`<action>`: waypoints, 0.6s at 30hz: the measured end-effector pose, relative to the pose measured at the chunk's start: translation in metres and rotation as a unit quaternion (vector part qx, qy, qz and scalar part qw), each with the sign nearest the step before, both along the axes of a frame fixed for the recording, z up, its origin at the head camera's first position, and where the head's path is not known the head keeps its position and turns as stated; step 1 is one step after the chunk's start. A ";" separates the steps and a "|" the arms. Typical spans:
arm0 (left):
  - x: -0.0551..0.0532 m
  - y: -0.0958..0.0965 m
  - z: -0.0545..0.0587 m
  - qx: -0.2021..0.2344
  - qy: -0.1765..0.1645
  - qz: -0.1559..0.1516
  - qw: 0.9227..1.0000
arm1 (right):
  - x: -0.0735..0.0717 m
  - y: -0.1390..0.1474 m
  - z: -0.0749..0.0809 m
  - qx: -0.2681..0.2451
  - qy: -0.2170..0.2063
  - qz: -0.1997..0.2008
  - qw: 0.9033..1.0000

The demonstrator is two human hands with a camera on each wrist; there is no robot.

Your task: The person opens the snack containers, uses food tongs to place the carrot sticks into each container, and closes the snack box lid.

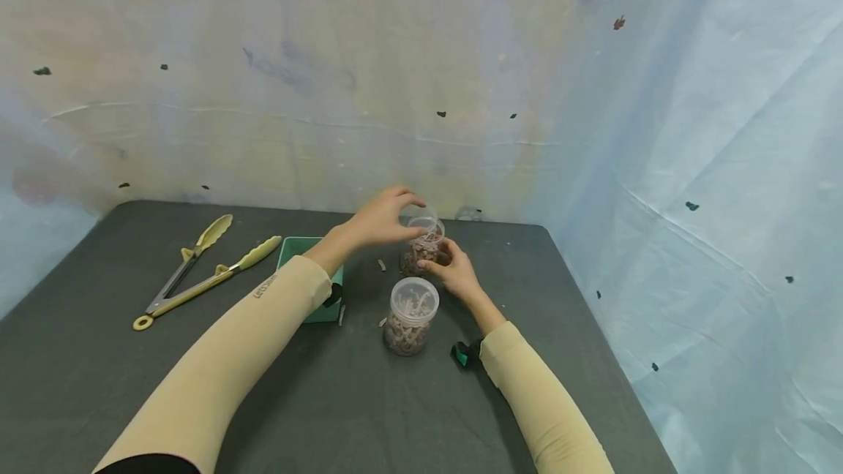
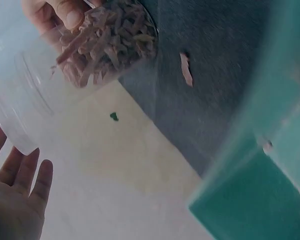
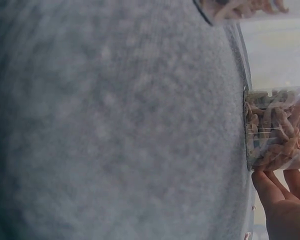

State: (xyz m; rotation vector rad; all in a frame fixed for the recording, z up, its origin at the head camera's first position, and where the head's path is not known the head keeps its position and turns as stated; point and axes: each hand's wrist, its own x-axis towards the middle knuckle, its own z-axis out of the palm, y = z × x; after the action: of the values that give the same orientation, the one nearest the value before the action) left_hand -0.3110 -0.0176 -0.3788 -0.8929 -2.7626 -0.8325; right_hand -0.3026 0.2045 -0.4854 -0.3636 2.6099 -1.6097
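A clear plastic jar (image 1: 418,254) of brown, strip-like dried pieces stands upright near the table's back edge. My right hand (image 1: 457,274) grips its right side, thumb in front; in the right wrist view its fingers (image 3: 269,190) touch the jar low on the wall. Above the mouth, my left hand (image 1: 380,219) holds a clear lid (image 2: 10,122) by its edge, thumb and fingers on opposite sides. Whether the lid touches the rim cannot be told. Nearer to me stands a similar jar (image 1: 406,331) with a translucent top, holding the same kind of pieces.
A green tray (image 1: 323,317) sits left of the jars, partly behind my left forearm. Yellow-and-metal tongs (image 1: 178,280) lie spread further left. Several loose strips, one a pale piece (image 2: 186,69), lie on the dark table (image 1: 329,408). A clear round item (image 1: 469,213) is at the back edge.
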 end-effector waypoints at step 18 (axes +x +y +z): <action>-0.012 0.020 -0.011 -0.009 -0.039 0.000 0.999 | 0.004 -0.001 0.000 -0.011 0.009 0.000 1.000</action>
State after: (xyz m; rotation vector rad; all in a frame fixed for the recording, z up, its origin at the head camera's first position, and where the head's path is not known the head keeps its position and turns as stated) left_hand -0.3228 0.0024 -0.3902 -0.8822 -2.8412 -0.8614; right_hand -0.2990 0.2033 -0.4854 -0.3802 2.6081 -1.6430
